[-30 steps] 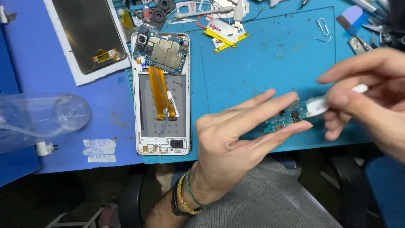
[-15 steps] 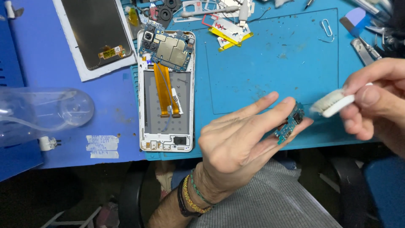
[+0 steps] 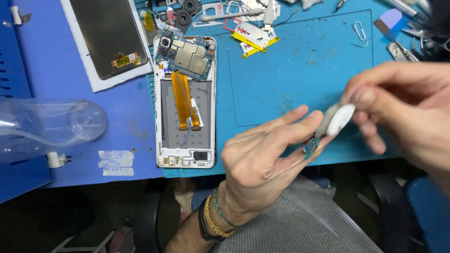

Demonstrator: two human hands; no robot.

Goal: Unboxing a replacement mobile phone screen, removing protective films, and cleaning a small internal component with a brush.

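Note:
My left hand (image 3: pixel 269 152) holds a small teal circuit board (image 3: pixel 311 147) between thumb and fingertips, over the near edge of the blue work mat (image 3: pixel 300 70). My right hand (image 3: pixel 403 110) grips a white brush-like tool (image 3: pixel 338 119) whose head touches the board from above. To the left lies an opened white phone frame (image 3: pixel 185 100) with its motherboard (image 3: pixel 187 54) at the top and orange flex cables (image 3: pixel 183 98) running down the middle.
A detached dark screen panel (image 3: pixel 105 37) lies at the top left. A clear plastic bottle (image 3: pixel 47 126) lies on its side at the left edge. Small parts, tweezers (image 3: pixel 403 49), a paper clip (image 3: pixel 360 32) and yellow-red stickers (image 3: pixel 253 40) lie along the mat's far side.
My right hand has brought the white tool down and left onto the board. My left hand has turned the board more edge-on. The view shifted slightly.

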